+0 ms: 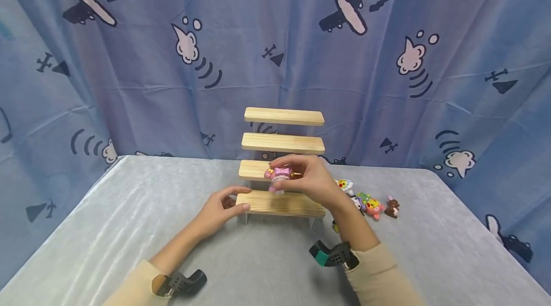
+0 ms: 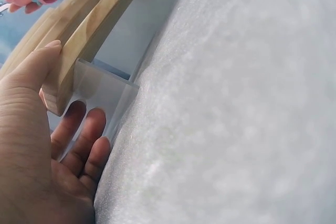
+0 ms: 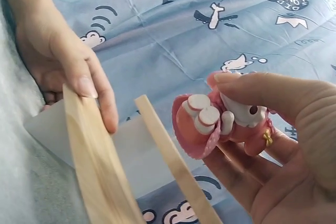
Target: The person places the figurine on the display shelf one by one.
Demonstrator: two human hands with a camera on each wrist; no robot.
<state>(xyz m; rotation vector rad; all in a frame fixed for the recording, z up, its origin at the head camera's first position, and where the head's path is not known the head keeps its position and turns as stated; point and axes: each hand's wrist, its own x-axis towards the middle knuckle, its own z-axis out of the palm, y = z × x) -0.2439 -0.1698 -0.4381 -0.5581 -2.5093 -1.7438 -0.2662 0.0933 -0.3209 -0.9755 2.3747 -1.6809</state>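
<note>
My right hand pinches a small pink figurine above the lowest shelf of a stepped display stand. The right wrist view shows the figurine tipped, with its white soles and pink skirt facing the camera and a white face beside the thumb. My left hand grips the left end of the lowest wooden shelf. In the left wrist view the thumb lies along that plank, while several fingers reach beside the clear plastic support.
Three more wooden shelves rise in steps behind the lowest one. Several small colourful figurines lie right of the stand, with a brown one at their outer side. A blue patterned curtain hangs behind the pale cloth-covered table.
</note>
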